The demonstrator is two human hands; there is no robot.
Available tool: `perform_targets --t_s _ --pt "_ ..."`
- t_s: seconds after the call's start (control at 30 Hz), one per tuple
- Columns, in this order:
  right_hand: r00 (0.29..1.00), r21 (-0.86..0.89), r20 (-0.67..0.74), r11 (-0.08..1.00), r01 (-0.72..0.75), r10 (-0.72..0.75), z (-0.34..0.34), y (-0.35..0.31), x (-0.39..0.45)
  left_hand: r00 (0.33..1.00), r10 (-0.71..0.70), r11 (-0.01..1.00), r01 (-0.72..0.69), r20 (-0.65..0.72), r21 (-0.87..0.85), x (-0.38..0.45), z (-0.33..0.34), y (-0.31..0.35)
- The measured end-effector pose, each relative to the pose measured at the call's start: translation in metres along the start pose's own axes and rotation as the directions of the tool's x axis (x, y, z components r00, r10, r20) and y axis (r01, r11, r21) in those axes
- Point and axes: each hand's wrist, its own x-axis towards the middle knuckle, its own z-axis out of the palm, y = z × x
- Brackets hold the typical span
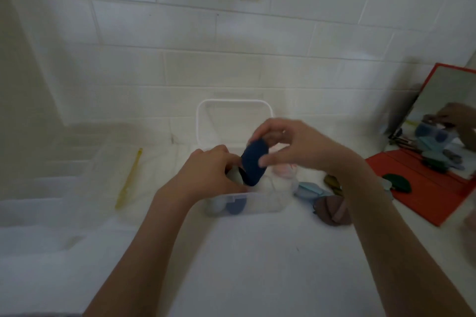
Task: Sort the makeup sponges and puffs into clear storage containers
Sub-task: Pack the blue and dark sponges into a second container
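Right hand [291, 147] pinches navy puff [253, 163] — over clear container [257, 204].

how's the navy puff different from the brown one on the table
The navy puff is dark blue and held up on edge over the clear container by the right hand; the brown puff is mauve-brown and lies on the table right of the container, untouched. Both look soft and rounded.

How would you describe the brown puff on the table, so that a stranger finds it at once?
Start at the clear plastic storage container in the middle of the white table. Loose puffs lie just right of it. The round mauve-brown puff is the one nearest the viewer, beside the right forearm; the light blue puff lies behind it.
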Motion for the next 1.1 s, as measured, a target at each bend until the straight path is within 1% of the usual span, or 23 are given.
perform_targets --t_s 0.03,0.07,0.17,0.27,0.43,0.5,0.6,0.67,0.77,0.9,1.03,1.1 --pt "0.998 -0.138 0.057 0.990 -0.032 0.040 0.007 -0.002 0.001 1.000 -0.002 1.000 0.002 0.000 0.004 0.000 0.000 0.000" --pt "0.993 -0.213 0.076 0.975 -0.067 0.085 0.014 -0.002 0.002 1.000 -0.003 1.000 0.003 -0.003 0.001 0.000 0.001 0.000" --pt "0.984 -0.293 0.081 0.948 -0.125 0.156 0.023 0.000 0.003 1.000 0.002 1.000 -0.003 -0.024 -0.015 0.001 0.003 -0.001" --pt "0.981 -0.379 0.080 0.915 -0.135 0.178 0.023 0.001 0.002 1.000 0.003 1.000 -0.004 -0.023 -0.029 0.001 0.003 -0.002" --pt "0.979 -0.442 0.073 0.886 -0.141 0.192 0.035 0.010 0.006 1.000 -0.024 0.999 0.023 -0.017 -0.023 0.000 0.002 0.000" --pt "0.979 -0.433 0.050 0.888 -0.157 0.198 0.035 0.011 0.009 0.999 -0.032 0.999 0.032 -0.016 -0.016 0.000 0.002 0.002" --pt "0.984 -0.398 0.025 0.905 -0.151 0.175 0.033 0.011 0.011 0.998 -0.046 0.998 0.044 -0.052 -0.041 0.000 0.001 0.005" --pt "0.985 -0.433 0.039 0.891 -0.137 0.171 0.034 0.012 0.011 0.996 -0.060 0.996 0.056 -0.068 -0.067 0.000 0.002 0.004" --pt "0.981 -0.503 0.061 0.855 -0.128 0.183 0.037 0.017 0.012 0.998 -0.024 0.997 0.020 -0.052 -0.077 -0.001 0.002 0.003" --pt "0.980 -0.547 0.055 0.827 -0.131 0.191 0.035 0.011 0.011 0.999 0.033 0.996 -0.035 -0.030 -0.086 -0.001 0.000 0.002" --pt "0.986 -0.550 0.022 0.825 -0.128 0.167 0.039 0.011 0.011 0.998 0.063 0.993 -0.062 0.007 -0.104 -0.001 0.000 -0.001" --pt "0.989 -0.534 -0.009 0.836 -0.128 0.146 0.040 0.014 0.009 0.996 0.079 0.994 -0.076 0.031 -0.082 0.000 0.000 -0.002"
